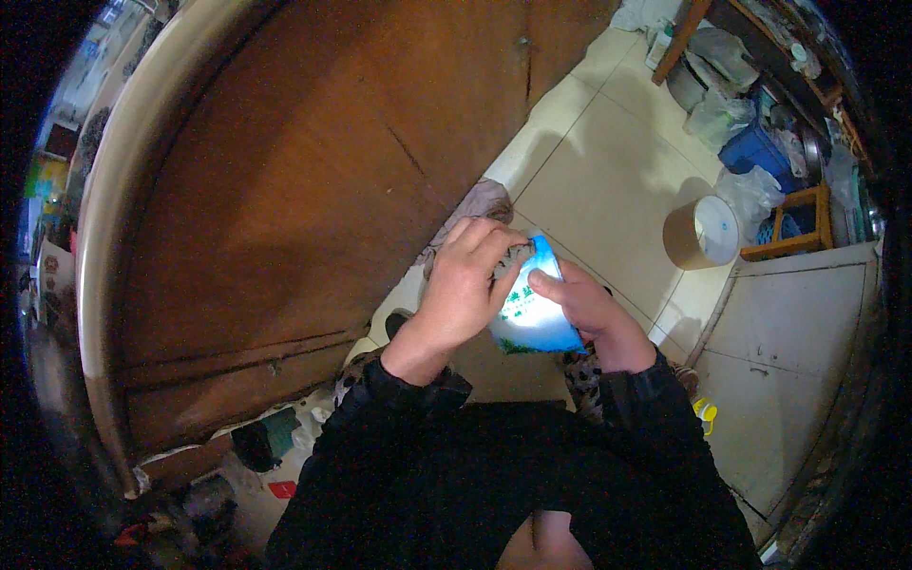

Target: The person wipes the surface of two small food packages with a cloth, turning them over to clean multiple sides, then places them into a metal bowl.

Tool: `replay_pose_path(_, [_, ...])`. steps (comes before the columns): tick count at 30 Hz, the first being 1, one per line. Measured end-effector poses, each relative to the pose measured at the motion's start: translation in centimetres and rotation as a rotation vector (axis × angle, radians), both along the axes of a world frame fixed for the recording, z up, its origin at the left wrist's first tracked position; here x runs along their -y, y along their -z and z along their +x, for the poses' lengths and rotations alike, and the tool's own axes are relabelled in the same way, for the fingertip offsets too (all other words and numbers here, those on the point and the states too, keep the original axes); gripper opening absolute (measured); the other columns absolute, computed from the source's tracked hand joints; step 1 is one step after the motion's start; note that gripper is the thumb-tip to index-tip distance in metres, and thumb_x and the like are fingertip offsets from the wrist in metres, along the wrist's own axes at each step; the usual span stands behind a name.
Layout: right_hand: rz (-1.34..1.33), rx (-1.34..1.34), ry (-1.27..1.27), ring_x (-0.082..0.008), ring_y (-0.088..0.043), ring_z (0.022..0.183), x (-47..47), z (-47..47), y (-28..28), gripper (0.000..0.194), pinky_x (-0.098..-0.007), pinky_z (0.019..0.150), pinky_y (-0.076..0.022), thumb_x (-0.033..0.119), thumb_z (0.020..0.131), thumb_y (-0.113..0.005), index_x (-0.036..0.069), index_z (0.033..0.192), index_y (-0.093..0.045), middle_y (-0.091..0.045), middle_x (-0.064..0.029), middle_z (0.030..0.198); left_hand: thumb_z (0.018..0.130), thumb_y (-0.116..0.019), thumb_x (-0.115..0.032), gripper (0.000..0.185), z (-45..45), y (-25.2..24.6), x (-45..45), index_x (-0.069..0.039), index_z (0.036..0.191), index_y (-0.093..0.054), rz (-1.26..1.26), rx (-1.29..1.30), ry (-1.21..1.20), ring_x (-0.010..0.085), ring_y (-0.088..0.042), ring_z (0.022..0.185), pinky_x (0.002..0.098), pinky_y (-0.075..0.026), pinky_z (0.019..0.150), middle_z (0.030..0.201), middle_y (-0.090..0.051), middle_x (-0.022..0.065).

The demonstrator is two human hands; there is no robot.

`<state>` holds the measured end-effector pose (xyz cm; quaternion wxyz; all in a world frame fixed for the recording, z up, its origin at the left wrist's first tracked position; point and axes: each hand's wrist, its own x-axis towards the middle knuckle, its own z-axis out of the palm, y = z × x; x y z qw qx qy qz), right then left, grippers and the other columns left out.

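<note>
A blue and white plastic packet (536,313) with green writing is held in front of me, brightly lit in its middle. My right hand (595,303) grips its right side, with the thumb lying flat across the front. The fingers of my left hand (463,278) curl over the packet's upper left edge, and the thumb points along its left side. What the left fingertips pinch there is partly hidden by the hand itself. Behind the hands, a greyish cloth (488,201) lies on the floor against the brown wooden panel.
A large brown wooden panel (320,178) stands to the left. On the tiled floor (605,171) sits a round cardboard tub (680,235). Plastic bags (748,191), a blue bin (759,149) and a small wooden frame (801,224) crowd the right. A pale cabinet (791,335) is nearer.
</note>
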<state>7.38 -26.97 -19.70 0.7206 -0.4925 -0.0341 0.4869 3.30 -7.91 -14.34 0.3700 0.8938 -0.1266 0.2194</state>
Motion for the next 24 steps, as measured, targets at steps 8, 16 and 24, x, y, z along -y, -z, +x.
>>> replay_pose_path(8, [0.078,0.101,0.091,-0.0247,-0.064,0.112,0.4,0.0,-0.1,0.064,-0.0397,0.097,-0.0518,0.039,0.094,-0.068,0.002,0.142,-0.046,-0.063,-0.0133,0.126,0.079,-0.073,-0.005,0.014,-1.1,-0.7,-3.1,-0.003,0.092,-0.067,0.151,-0.077,-0.22,0.0348,-0.061,0.088,0.0415,-0.05,0.076,0.091,-0.065,0.0148])
replay_pose_path(16, [0.117,0.121,0.064,-0.0219,-0.065,0.108,0.5,0.0,0.3,0.058,-0.0398,0.094,-0.0525,0.034,0.095,-0.068,0.001,0.139,-0.048,-0.065,-0.0107,0.123,0.078,-0.076,-0.008,0.019,-0.6,-0.9,0.6,-0.008,0.096,-0.07,-0.042,0.074,-0.04,0.0304,-0.062,0.09,0.0396,-0.05,0.078,0.093,-0.065,0.01])
replay_pose_path(24, [0.096,0.102,0.164,-0.0225,-0.066,0.106,0.5,-0.3,0.7,0.044,-0.0401,0.094,-0.0527,0.024,0.097,-0.065,0.002,0.134,-0.053,-0.066,-0.0092,0.12,0.077,-0.074,-0.005,0.02,-0.7,1.0,-3.9,-0.007,0.096,-0.069,0.285,-0.063,-0.25,0.0348,-0.06,0.09,0.0433,-0.051,0.077,0.092,-0.063,0.0122])
